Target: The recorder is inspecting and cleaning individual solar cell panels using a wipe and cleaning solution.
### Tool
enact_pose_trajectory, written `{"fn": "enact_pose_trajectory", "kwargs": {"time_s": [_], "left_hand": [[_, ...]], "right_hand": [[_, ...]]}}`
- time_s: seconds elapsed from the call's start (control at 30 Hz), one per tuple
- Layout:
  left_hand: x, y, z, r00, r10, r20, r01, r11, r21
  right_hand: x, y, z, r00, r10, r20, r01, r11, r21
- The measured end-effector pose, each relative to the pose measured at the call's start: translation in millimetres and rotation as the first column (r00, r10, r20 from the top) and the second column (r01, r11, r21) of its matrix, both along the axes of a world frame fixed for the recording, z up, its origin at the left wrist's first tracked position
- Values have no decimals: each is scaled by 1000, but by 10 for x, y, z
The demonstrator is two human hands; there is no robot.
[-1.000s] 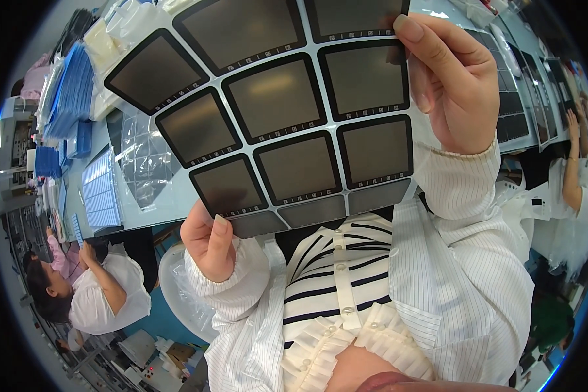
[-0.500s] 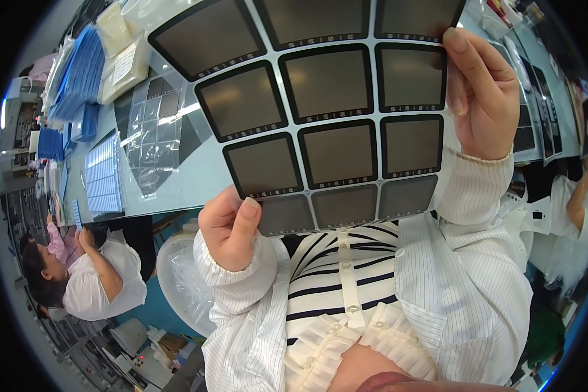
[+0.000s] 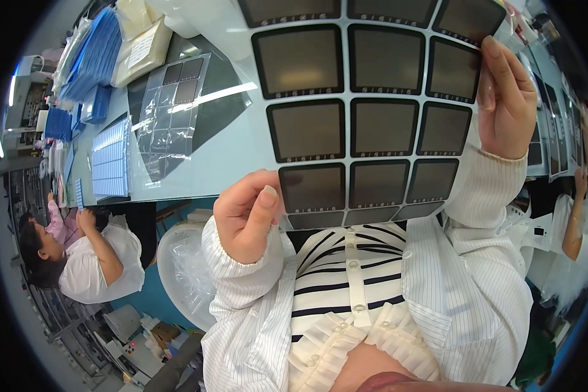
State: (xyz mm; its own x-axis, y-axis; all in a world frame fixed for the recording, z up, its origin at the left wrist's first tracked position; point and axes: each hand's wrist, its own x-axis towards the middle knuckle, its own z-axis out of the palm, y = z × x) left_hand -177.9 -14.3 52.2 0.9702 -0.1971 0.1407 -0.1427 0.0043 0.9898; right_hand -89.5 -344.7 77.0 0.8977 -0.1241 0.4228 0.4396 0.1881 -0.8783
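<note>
Held up in front of me is a clear sheet of dark rectangular panels (image 3: 383, 60), set in rows with pale gaps between them. Each panel has a black border and a strip of small marks along its lower edge. My left hand (image 3: 247, 212) pinches the sheet's lower left edge, thumb on top. My right hand (image 3: 507, 98) grips its right edge higher up, thumb in front and fingers behind. The sheet's far edge runs out of the picture at the top.
On the glass-topped table (image 3: 222, 160) lie a clear sheet with a few dark panels (image 3: 176, 108) and a stack of light blue strips (image 3: 111, 160). Blue sheets (image 3: 95, 55) are piled far left. A white tub with clear plastic (image 3: 186, 274) stands below the table. A co-worker (image 3: 98, 261) sits left.
Both hands have moved right with the sheet. It has turned and tilted, so its panel rows look more level and its near rows show differently.
</note>
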Motion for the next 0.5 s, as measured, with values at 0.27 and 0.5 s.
{"fn": "enact_pose_trajectory", "kwargs": {"time_s": [0.27,0.5], "left_hand": [[-25,-8,12,1000,10,-6,-10,1000,-7],[-27,-21,48,999,-17,-39,17,1000,-15]], "right_hand": [[100,-188,39,996,-82,44,79,994,82],[106,-271,85,993,-68,95,62,996,66]]}}
